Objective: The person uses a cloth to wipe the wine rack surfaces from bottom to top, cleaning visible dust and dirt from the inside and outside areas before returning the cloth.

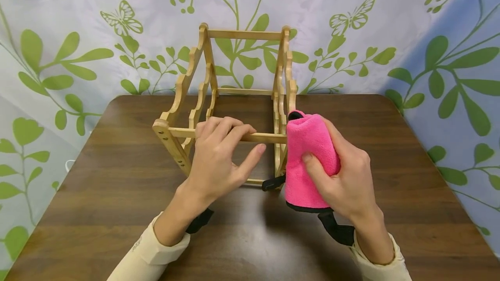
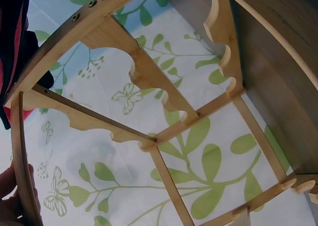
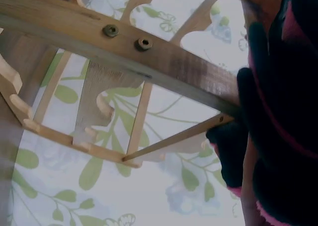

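Observation:
A light wooden rack (image 1: 245,34) with scalloped side rails stands on the table. My left hand (image 1: 216,161) rests over its front crossbar (image 1: 269,138), fingers bent across the bar and thumb held apart. In the left wrist view, fingertips (image 2: 9,201) show beside the bar. My right hand (image 1: 353,179) grips a folded pink cloth (image 1: 300,187) with black edging. That cloth covers the rack's front right corner, hiding the corner in the head view. Seen from the right wrist, the cloth (image 3: 293,102) looks dark and lies against the end of a bolted wooden post (image 3: 184,64).
Brown wood-grain table (image 1: 97,177) lies under the rack. A white backdrop (image 1: 156,8) with green leaves and butterflies hangs behind and at both sides. Black straps (image 1: 337,231) show near the wrists. A thin white cord (image 1: 68,165) loops at the left table edge.

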Demonstrator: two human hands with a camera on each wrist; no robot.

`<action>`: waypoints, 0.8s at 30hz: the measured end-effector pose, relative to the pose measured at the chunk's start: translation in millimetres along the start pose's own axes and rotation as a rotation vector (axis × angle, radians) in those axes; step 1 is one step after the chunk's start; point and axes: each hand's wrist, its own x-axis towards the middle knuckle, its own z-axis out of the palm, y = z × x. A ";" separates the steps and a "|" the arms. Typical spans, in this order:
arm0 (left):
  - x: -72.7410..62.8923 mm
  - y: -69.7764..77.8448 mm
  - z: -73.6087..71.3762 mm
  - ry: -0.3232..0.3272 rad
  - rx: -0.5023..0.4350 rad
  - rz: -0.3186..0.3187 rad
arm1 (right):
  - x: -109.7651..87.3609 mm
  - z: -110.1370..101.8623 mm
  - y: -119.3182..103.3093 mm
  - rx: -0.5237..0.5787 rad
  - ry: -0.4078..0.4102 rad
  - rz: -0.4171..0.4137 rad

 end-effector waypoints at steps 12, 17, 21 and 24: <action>-2.2 -12.6 13.5 0.232 -0.010 0.014 | 1.9 -12.3 15.0 0.152 -0.162 0.084; -3.6 -14.6 14.3 0.275 -0.011 0.022 | 5.5 -12.2 21.2 0.159 -0.109 0.141; -4.2 -16.1 16.1 0.325 -0.008 0.039 | 8.8 -9.9 24.9 0.179 0.061 0.160; -4.5 -17.3 18.7 0.379 -0.013 0.066 | 12.6 -7.1 26.2 0.222 0.190 0.079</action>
